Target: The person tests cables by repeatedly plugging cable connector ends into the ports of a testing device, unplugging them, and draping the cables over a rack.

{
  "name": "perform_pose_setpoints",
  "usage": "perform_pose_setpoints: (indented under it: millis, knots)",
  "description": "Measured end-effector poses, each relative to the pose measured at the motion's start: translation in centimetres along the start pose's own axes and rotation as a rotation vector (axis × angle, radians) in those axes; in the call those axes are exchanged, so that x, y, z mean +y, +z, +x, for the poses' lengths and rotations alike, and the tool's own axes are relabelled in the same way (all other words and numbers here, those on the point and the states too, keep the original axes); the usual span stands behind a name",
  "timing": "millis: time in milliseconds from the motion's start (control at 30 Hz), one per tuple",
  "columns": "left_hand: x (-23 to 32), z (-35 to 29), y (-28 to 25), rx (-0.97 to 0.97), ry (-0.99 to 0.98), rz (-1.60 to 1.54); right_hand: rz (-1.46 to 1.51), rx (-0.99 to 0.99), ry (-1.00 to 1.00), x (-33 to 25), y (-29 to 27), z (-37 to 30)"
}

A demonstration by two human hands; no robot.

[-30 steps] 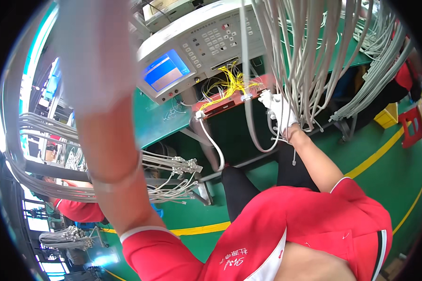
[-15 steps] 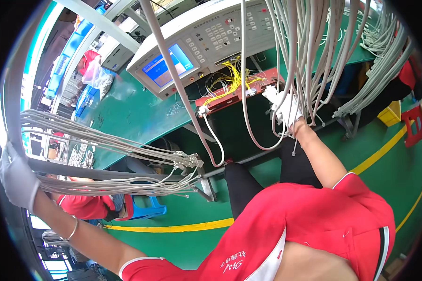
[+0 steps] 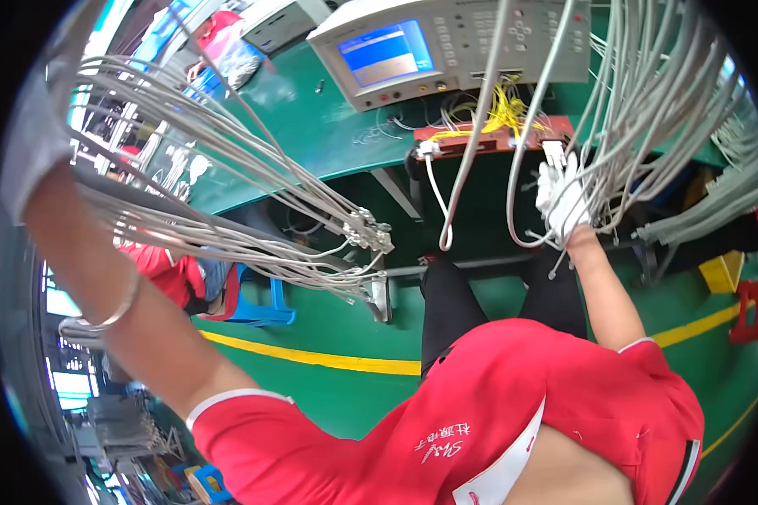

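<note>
R hand (image 3: 562, 198), white-gloved, is just below the R end of the red box (image 3: 495, 143), fingers up toward it. A small white plug (image 3: 553, 151) sits at the fingertips; glove & plug are both white, so can't tell if it's gripped or only touched. Loose grey cables (image 3: 627, 126) hang beside & partly over that hand, tops cut off by the upper edge.

L hand (image 3: 38, 135), also gloved, is up at the far-L rim, badly blurred & stretched by the lens; fingers unreadable, so can't tell if it's clenched, free or on smth. Nearest to it: the L ends of the grey cable bundle (image 3: 227, 151), whose connectors (image 3: 366, 231) clump in a tangle, too small to count.

Red box is at the front edge of the green bench (image 3: 328, 151), w/ yellow wires (image 3: 505, 114) on top, partly behind a hanging cable. A white plug is at its L end too. Tester (image 3: 472, 50) stands behind; upper edge cut off, R side partly behind cables.
</note>
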State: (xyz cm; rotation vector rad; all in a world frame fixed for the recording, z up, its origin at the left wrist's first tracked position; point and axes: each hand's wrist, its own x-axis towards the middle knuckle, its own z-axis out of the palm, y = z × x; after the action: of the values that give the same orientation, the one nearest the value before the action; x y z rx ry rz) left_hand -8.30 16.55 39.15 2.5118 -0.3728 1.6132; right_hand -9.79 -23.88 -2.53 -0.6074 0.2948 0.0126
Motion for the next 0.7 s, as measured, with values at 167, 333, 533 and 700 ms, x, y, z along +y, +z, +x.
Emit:
perform_pose_setpoints:
  millis: [167,333,533,700]
  knots:
    - [-0.7,-9.4,7.3,-0.087,-0.188,-0.411,-0.635,-0.094,0.447,5.7,3.6,-2.5]
    - [4.0,-28.8,15.6,-0.9,-0.022,-0.555,-0.924,-0.391,0.335,8.9,4.9,-2.6]
    - [7.3,-38.1,16.7,-1.029,-0.691,-0.923,-1.031,-0.63,0.246,9.9,9.5,-5.2]
    - [11.9,-37.5,15.2,-0.927,-0.397,-1.012,-0.917,-0.511,0.129,11.6,13.0,-6.2]
